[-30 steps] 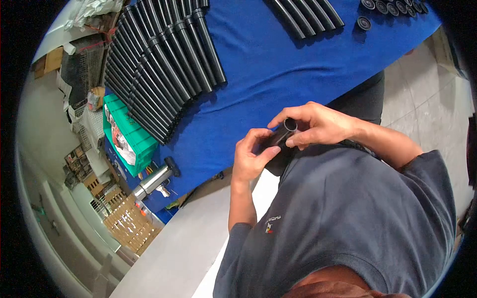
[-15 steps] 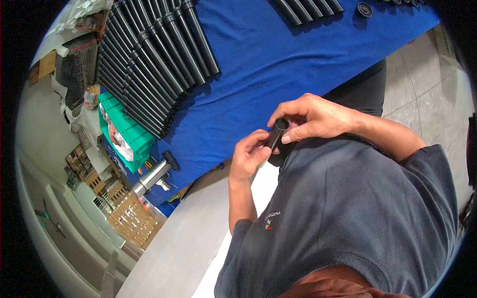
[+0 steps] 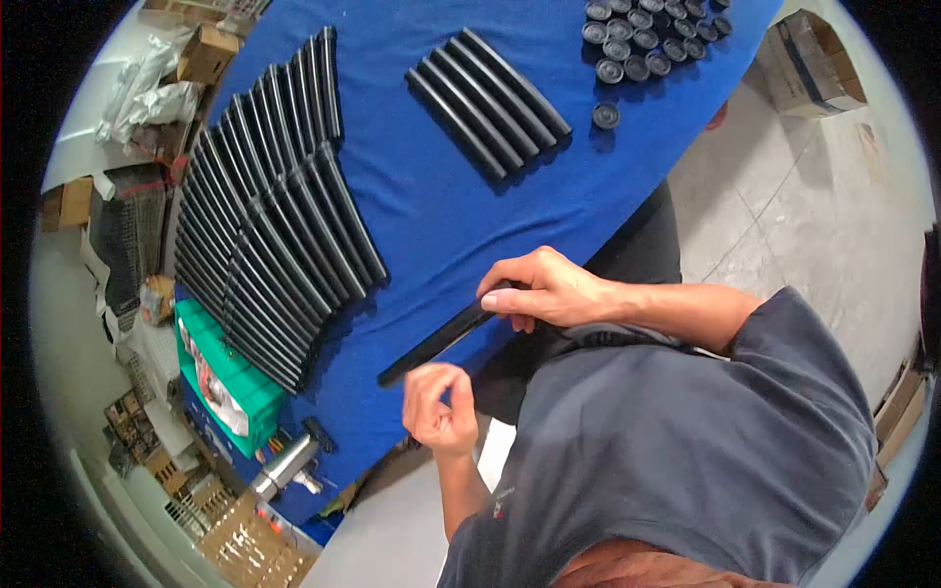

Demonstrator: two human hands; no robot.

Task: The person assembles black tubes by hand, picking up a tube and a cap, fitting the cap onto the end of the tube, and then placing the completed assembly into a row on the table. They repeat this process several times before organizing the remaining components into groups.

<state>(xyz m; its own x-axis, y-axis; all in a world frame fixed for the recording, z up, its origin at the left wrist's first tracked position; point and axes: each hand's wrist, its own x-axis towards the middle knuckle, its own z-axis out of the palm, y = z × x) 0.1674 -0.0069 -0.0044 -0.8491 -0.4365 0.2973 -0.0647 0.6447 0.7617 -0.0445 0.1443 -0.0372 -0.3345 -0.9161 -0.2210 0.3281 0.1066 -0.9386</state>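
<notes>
My right hand [image 3: 549,291] grips one end of a long black tube [image 3: 436,342], which lies slanted over the near edge of the blue-covered table [image 3: 431,206]. Just below the tube's middle, my left hand [image 3: 437,407] hovers with its fingers loosely curled and nothing in it, close to the tube but apart from it. A large fanned stack of black tubes [image 3: 265,225] lies at the table's left. A smaller row of black tubes [image 3: 487,103] lies farther back.
Several black round caps [image 3: 642,44] sit at the table's far right. A green crate [image 3: 221,377] stands on the floor to the left, with a metal cylinder [image 3: 286,465] near it. A cardboard box [image 3: 809,59] rests on the tiled floor at the right.
The tube was held end-on between both hands near my chest. Now it lies stretched over the table edge in my right hand alone; my left hand has let go. The view shifted toward the table.
</notes>
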